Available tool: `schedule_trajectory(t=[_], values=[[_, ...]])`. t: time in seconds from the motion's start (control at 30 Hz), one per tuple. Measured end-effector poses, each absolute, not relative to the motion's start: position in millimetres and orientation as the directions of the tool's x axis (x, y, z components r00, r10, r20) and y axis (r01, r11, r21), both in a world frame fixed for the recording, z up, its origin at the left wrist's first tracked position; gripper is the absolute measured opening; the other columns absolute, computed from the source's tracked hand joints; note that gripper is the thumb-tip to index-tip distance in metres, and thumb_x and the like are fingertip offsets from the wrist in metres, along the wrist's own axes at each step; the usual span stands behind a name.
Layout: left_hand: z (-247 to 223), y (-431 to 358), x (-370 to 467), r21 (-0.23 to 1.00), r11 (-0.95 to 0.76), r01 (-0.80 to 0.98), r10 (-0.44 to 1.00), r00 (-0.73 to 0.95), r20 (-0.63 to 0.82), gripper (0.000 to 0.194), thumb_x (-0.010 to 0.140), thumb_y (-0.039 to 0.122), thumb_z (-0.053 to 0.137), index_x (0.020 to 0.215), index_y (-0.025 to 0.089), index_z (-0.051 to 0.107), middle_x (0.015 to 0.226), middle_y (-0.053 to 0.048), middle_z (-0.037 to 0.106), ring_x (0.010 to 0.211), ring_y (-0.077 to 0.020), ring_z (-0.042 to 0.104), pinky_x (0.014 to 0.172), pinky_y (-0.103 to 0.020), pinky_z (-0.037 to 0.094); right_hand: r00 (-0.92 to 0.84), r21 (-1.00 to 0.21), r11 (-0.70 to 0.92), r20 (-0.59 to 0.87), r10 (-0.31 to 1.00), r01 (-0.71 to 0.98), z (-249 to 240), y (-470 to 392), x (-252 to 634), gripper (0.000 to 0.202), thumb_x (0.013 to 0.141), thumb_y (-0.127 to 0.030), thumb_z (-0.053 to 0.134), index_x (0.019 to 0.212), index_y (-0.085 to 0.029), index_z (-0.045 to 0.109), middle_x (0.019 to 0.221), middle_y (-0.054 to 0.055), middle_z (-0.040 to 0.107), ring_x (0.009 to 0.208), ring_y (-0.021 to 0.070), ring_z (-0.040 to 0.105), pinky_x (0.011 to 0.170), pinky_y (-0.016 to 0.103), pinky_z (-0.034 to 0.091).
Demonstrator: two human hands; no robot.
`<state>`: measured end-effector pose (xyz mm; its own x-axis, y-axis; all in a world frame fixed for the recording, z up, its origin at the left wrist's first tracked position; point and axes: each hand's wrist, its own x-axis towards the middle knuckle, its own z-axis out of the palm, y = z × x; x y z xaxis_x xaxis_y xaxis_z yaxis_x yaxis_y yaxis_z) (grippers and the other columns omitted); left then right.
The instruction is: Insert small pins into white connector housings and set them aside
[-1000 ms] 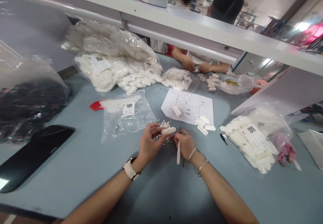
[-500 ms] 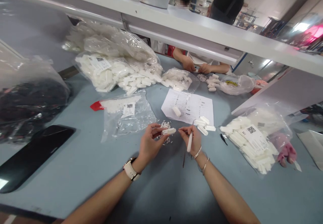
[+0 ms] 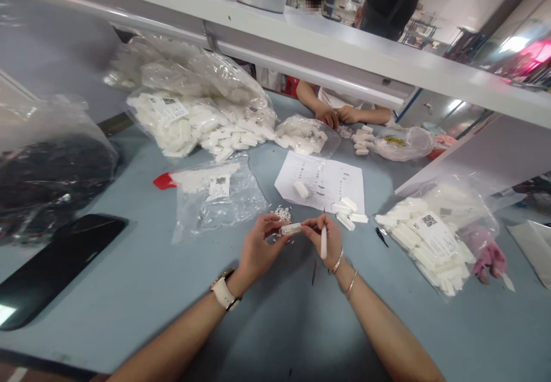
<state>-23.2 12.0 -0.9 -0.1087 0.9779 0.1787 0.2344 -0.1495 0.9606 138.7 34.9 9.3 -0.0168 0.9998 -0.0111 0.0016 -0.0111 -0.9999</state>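
My left hand (image 3: 258, 253) is closed around a small oblong white plastic piece (image 3: 291, 229), thumb in front and fingers behind. The thumb and forefinger of my right hand (image 3: 333, 244) meet the right end of that piece; any small part pinched there is hidden. A slim white-handled tool (image 3: 323, 243) is also gripped in my right hand, its thin dark tip pointing away from me. Just beyond the left fingers lies a heap of tiny white bits (image 3: 282, 214). A thin metal rod (image 3: 314, 272) rests on the table below my right hand.
Several white pieces (image 3: 345, 219) lie at the corner of a printed sheet (image 3: 321, 170). Clear bags of white pieces (image 3: 159, 124) stand behind, another bag (image 3: 426, 238) to the right. A black tray-like object (image 3: 64, 261) is at left. Across the table, a co-worker's hands (image 3: 329, 116) work under a shelf.
My right fingers have moved left onto the end of the white piece, which has turned in my left hand to show another side. The co-worker's left-side hand has lowered.
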Motion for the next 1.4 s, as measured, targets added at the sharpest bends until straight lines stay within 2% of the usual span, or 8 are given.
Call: schedule_trajectory(t=[0.53, 0.63, 0.73, 0.9, 1.1, 1.17, 1.3, 1.4], values=[[0, 10, -23, 0.951, -0.227, 0.211, 0.964, -0.091, 0.250, 0.033, 0.071, 0.030, 0.069, 0.094, 0.020, 0.047, 0.088, -0.006, 0.072, 0.081, -0.0204, 0.070, 0.079, -0.037, 0.058, -0.029, -1.000, -0.023, -0.022, 0.999, -0.007, 16, 33, 140, 0.041, 0.066, -0.036, 0.073, 0.064, -0.025, 0.034, 0.075, 0.004, 0.070, 0.067, 0.0190, 0.062, 0.063, 0.032, 0.048], [1, 9, -23, 0.955, -0.231, 0.184, 0.961, -0.108, 0.254, 0.033, 0.071, 0.030, 0.070, 0.093, 0.020, 0.048, 0.087, -0.006, 0.072, 0.082, -0.0203, 0.070, 0.080, -0.037, 0.058, -0.096, -0.994, -0.086, -0.080, 0.992, -0.061, 15, 32, 139, 0.039, 0.068, -0.039, 0.071, 0.066, -0.024, 0.035, 0.083, 0.004, 0.071, 0.072, 0.0180, 0.063, 0.066, 0.032, 0.048], [2, 9, -22, 0.960, -0.226, 0.167, 0.961, -0.122, 0.248, 0.034, 0.070, 0.032, 0.071, 0.093, 0.020, 0.048, 0.087, -0.006, 0.071, 0.082, -0.0207, 0.070, 0.080, -0.037, 0.058, -0.164, -0.980, -0.153, -0.132, 0.978, -0.125, 14, 31, 139, 0.039, 0.069, -0.039, 0.069, 0.066, -0.024, 0.033, 0.080, 0.001, 0.070, 0.068, 0.0155, 0.061, 0.064, 0.029, 0.046], [3, 10, -21, 0.971, -0.199, 0.133, 0.972, -0.102, 0.213, 0.037, 0.068, 0.033, 0.072, 0.092, 0.021, 0.047, 0.086, -0.006, 0.073, 0.081, -0.0213, 0.070, 0.080, -0.039, 0.058, -0.128, -0.980, -0.141, -0.123, 0.984, -0.141, 16, 32, 138, 0.042, 0.067, -0.040, 0.069, 0.064, -0.024, 0.030, 0.077, -0.001, 0.070, 0.069, 0.0159, 0.061, 0.063, 0.029, 0.045], [5, 16, -24, 0.993, -0.106, 0.044, 0.975, -0.191, 0.112, 0.044, 0.065, 0.036, 0.074, 0.093, 0.020, 0.044, 0.086, -0.008, 0.073, 0.081, -0.0229, 0.070, 0.077, -0.040, 0.058, -0.042, -0.987, -0.034, -0.041, 0.998, 0.156, 9, 31, 136, 0.038, 0.071, -0.040, 0.062, 0.061, -0.024, 0.029, 0.075, 0.002, 0.070, 0.063, 0.0146, 0.059, 0.059, 0.028, 0.045], [6, 17, -25, 0.996, -0.088, 0.013, 0.971, -0.223, 0.089, 0.046, 0.063, 0.036, 0.075, 0.092, 0.020, 0.044, 0.087, -0.009, 0.072, 0.082, -0.0236, 0.070, 0.077, -0.040, 0.058, -0.109, -0.962, 0.024, -0.006, 0.994, 0.271, 5, 29, 136, 0.035, 0.072, -0.035, 0.060, 0.061, -0.024, 0.029, 0.071, 0.001, 0.069, 0.060, 0.0143, 0.059, 0.059, 0.028, 0.044], [6, 18, -26, 0.997, -0.081, -0.004, 0.967, -0.242, 0.078, 0.046, 0.062, 0.035, 0.076, 0.091, 0.020, 0.044, 0.088, -0.009, 0.072, 0.083, -0.0235, 0.070, 0.079, -0.040, 0.058, -0.330, -0.830, 0.221, 0.047, 0.943, 0.512, 0, 25, 135, 0.029, 0.071, -0.023, 0.060, 0.061, -0.023, 0.032, 0.069, 0.000, 0.067, 0.063, 0.0155, 0.060, 0.061, 0.027, 0.043], [6, 17, -26, 0.997, -0.080, 0.009, 0.968, -0.239, 0.080, 0.046, 0.063, 0.036, 0.076, 0.092, 0.019, 0.045, 0.089, -0.009, 0.072, 0.085, -0.0233, 0.070, 0.080, -0.040, 0.057, -0.349, -0.694, 0.332, 0.123, 0.929, 0.638, -2, 24, 134, 0.025, 0.073, -0.017, 0.057, 0.060, -0.023, 0.036, 0.063, 0.000, 0.063, 0.062, 0.0158, 0.057, 0.062, 0.027, 0.041]])
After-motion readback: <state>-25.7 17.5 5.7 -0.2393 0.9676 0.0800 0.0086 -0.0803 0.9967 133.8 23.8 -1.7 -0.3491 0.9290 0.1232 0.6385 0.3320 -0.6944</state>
